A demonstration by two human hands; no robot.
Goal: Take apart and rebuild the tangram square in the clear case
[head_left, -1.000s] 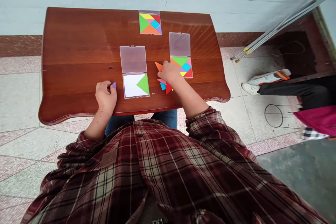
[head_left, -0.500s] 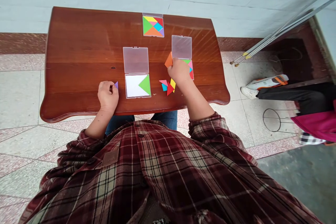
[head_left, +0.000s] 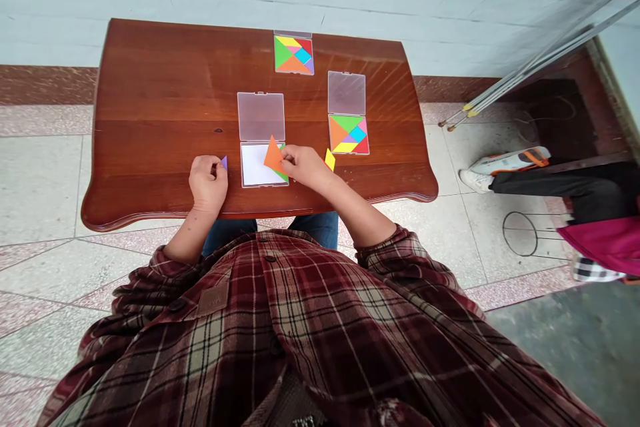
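Observation:
My right hand (head_left: 303, 165) pinches an orange triangle (head_left: 273, 155) and holds it over the open white tray (head_left: 253, 167), where a green triangle (head_left: 283, 175) lies, mostly covered. The tray's clear lid (head_left: 261, 116) is folded back behind it. My left hand (head_left: 207, 181) rests closed at the tray's left and holds a small purple piece (head_left: 225, 162). A yellow piece (head_left: 329, 159) lies just right of my right hand; other loose pieces are hidden under it.
A second open case (head_left: 349, 134) with a full coloured puzzle sits at the right, its lid behind it. A third filled case (head_left: 293, 54) lies at the far edge of the wooden table (head_left: 150, 100). Another person's legs and shoe (head_left: 505, 163) are on the floor at right.
My right hand carried the orange triangle from beside the right case leftward to above the white tray. The left hand stayed put with the purple piece.

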